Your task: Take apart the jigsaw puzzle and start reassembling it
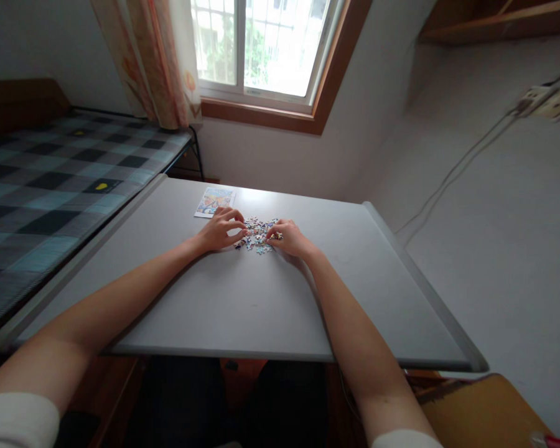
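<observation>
A small heap of colourful jigsaw pieces (256, 233) lies in the middle of the grey table (242, 298). My left hand (220, 229) rests at the heap's left edge, fingers curled and tips touching pieces. On the right side of the heap, my right hand (288, 238) pinches thumb and fingers together on a puzzle piece. A printed picture card (214, 201) lies flat just beyond my left hand.
A bed with a dark checked cover (51, 180) runs along the table's left edge. Behind the table are a window (261, 50) and a curtain (154, 62). A white wall with a cable and a socket (541, 102) stands to the right. A brown chair edge (476, 410) shows at bottom right.
</observation>
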The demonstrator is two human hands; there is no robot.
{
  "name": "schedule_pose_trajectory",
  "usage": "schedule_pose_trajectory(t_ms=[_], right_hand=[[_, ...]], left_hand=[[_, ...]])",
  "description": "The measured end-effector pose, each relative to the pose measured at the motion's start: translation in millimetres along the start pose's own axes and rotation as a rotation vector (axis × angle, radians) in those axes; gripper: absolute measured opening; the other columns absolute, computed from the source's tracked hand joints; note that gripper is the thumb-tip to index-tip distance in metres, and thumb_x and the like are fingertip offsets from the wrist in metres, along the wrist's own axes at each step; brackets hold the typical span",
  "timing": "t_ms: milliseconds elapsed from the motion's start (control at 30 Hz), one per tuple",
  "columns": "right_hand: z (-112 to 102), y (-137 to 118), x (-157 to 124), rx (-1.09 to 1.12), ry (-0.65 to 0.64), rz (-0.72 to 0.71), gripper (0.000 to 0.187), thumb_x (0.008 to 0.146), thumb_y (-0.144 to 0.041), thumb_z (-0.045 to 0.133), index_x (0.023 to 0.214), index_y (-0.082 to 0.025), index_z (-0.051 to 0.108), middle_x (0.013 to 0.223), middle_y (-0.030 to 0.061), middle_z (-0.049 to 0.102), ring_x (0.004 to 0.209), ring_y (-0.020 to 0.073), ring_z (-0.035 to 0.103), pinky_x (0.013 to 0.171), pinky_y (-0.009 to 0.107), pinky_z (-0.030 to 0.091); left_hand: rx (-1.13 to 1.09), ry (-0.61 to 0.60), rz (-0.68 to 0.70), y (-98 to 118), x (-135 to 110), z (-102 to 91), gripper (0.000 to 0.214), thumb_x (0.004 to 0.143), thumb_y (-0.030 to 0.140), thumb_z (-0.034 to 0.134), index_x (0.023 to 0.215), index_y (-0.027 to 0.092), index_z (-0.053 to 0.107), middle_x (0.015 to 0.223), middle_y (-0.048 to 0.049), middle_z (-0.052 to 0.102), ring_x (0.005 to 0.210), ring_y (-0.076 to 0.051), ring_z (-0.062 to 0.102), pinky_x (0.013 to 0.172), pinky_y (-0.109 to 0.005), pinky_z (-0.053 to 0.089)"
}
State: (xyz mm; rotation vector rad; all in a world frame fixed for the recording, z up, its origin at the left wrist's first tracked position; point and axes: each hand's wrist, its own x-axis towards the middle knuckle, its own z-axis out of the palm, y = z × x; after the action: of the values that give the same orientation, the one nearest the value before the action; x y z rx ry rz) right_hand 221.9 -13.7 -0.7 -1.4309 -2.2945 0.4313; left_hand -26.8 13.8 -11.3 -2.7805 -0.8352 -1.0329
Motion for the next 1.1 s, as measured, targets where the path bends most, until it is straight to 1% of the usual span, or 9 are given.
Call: schedule_pose_trajectory(t_ms=[167, 300, 433, 533, 700, 833, 900, 967, 1100], right_hand=[[-1, -4, 1, 0.021, 0.017, 0.014, 0.004, 0.075, -0.019, 0.071, 0.079, -0.020, 0.072, 0.084, 0.0033, 0.063, 0.084, 0.0159, 0.053, 0.080, 0.029, 0.040], [1, -5, 1, 0.080, 0.030, 0.009, 0.003, 0.075, -0.016, 0.069, 0.077, -0.018, 0.070, 0.077, 0.0008, 0.066, 0.074, 0.0128, 0.056, 0.073, 0.025, 0.041], [2, -5, 2, 0.132, 0.037, 0.039, 0.007, 0.075, -0.014, 0.066, 0.078, -0.018, 0.070, 0.073, -0.0006, 0.067, 0.069, 0.0113, 0.057, 0.069, 0.023, 0.041], [0, -3, 3, 0.136, 0.062, 0.062, 0.010, 0.075, -0.014, 0.063, 0.081, -0.017, 0.071, 0.074, 0.0001, 0.068, 0.067, 0.0112, 0.056, 0.067, 0.023, 0.042], [-8, 1, 3, 0.032, 0.195, 0.104, 0.014, 0.075, -0.013, 0.060, 0.082, -0.018, 0.071, 0.083, 0.0031, 0.069, 0.074, 0.0141, 0.058, 0.073, 0.026, 0.043], [-13, 2, -1, -0.178, 0.285, 0.144, 0.015, 0.081, -0.016, 0.057, 0.085, -0.019, 0.072, 0.090, 0.0074, 0.067, 0.085, 0.0201, 0.058, 0.081, 0.034, 0.042], [-13, 2, -2, -0.265, 0.278, 0.141, 0.016, 0.083, -0.016, 0.056, 0.084, -0.019, 0.072, 0.091, 0.0094, 0.066, 0.089, 0.0225, 0.057, 0.082, 0.036, 0.041], [-13, 2, -2, -0.281, 0.237, 0.118, 0.015, 0.083, -0.018, 0.057, 0.083, -0.019, 0.073, 0.090, 0.0099, 0.065, 0.090, 0.0230, 0.056, 0.081, 0.036, 0.040], [-10, -1, -2, -0.153, 0.180, 0.016, 0.014, 0.085, -0.027, 0.062, 0.087, -0.020, 0.073, 0.087, 0.0072, 0.064, 0.086, 0.0202, 0.056, 0.081, 0.033, 0.041]], left_hand=[[-0.010, -0.005, -0.004, -3, -1, 1.8, 0.020, 0.088, 0.033, 0.056, 0.079, 0.022, 0.069, 0.089, -0.0041, 0.065, 0.084, -0.018, 0.055, 0.083, -0.038, 0.036], [-0.015, -0.018, -0.014, -4, -2, 2.8, 0.019, 0.087, 0.033, 0.055, 0.079, 0.022, 0.069, 0.090, -0.0045, 0.064, 0.086, -0.019, 0.055, 0.085, -0.039, 0.036], [-0.020, -0.038, -0.036, -4, -2, 2.9, 0.019, 0.087, 0.033, 0.055, 0.079, 0.022, 0.069, 0.091, -0.0047, 0.064, 0.087, -0.019, 0.055, 0.085, -0.038, 0.037], [-0.028, -0.048, -0.049, -4, -2, 2.8, 0.019, 0.086, 0.033, 0.055, 0.079, 0.022, 0.069, 0.091, -0.0048, 0.064, 0.087, -0.019, 0.055, 0.085, -0.038, 0.038], [-0.039, -0.049, -0.054, -3, -1, 2.3, 0.022, 0.088, 0.034, 0.054, 0.076, 0.022, 0.068, 0.090, -0.0048, 0.063, 0.085, -0.018, 0.054, 0.085, -0.037, 0.038], [-0.033, -0.047, -0.047, -3, -1, 1.8, 0.022, 0.088, 0.032, 0.053, 0.076, 0.022, 0.068, 0.090, -0.0048, 0.063, 0.084, -0.018, 0.054, 0.085, -0.037, 0.038], [-0.039, -0.043, -0.041, -3, -1, 2.0, 0.021, 0.087, 0.031, 0.054, 0.076, 0.021, 0.068, 0.089, -0.0050, 0.063, 0.083, -0.018, 0.054, 0.084, -0.037, 0.038], [-0.049, -0.041, -0.043, -4, -1, 2.4, 0.020, 0.087, 0.032, 0.055, 0.076, 0.021, 0.068, 0.089, -0.0049, 0.063, 0.083, -0.018, 0.054, 0.084, -0.037, 0.038], [-0.050, -0.049, -0.053, -5, -1, 3.2, 0.018, 0.086, 0.033, 0.056, 0.079, 0.022, 0.069, 0.089, -0.0048, 0.064, 0.084, -0.018, 0.055, 0.085, -0.038, 0.038]])
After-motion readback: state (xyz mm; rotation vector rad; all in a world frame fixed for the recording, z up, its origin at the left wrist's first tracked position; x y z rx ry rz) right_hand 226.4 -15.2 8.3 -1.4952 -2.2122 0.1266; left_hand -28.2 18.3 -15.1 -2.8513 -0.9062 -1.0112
